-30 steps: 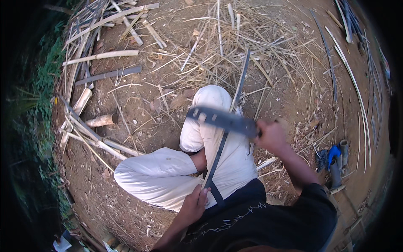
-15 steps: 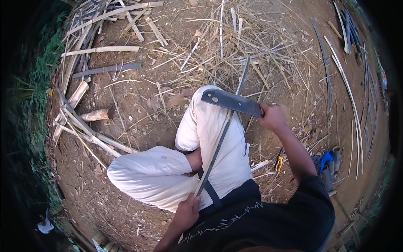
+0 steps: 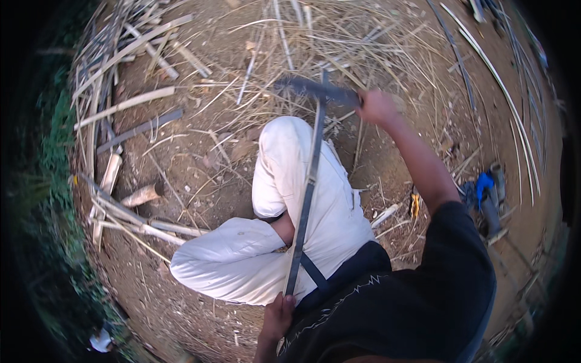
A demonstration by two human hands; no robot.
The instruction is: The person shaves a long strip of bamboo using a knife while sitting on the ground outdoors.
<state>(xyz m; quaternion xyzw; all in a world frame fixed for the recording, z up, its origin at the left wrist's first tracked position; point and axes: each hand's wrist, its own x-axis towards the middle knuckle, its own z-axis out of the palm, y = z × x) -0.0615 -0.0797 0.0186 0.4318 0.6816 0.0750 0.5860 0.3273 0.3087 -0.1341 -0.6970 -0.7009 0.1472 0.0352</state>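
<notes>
A long, narrow bamboo strip (image 3: 310, 175), dark on its upper face, runs from my lap across my raised leg to a point beyond the knee. My left hand (image 3: 279, 314) is closed round its near end beside my waist. In my right hand (image 3: 379, 109) is the handle of a wide-bladed cleaver (image 3: 318, 91). The blade lies crosswise over the strip near its far end and is smeared by motion. Whether its edge touches the strip I cannot tell. The strip rests along the white trousers (image 3: 339, 206) on my leg.
Thin shavings (image 3: 375, 48) lie heaped ahead. Split bamboo strips (image 3: 133, 51) are piled at the far left, with a short bamboo piece (image 3: 141, 195) nearer. Orange-handled pliers (image 3: 414, 206) lie at right, beside a blue item (image 3: 484, 183). Long strips (image 3: 502, 85) stretch along the far right.
The cleaver has slid away from me along the strip, from over the knee to near the far end. The strip now points more straight ahead, and the whole view has shifted slightly.
</notes>
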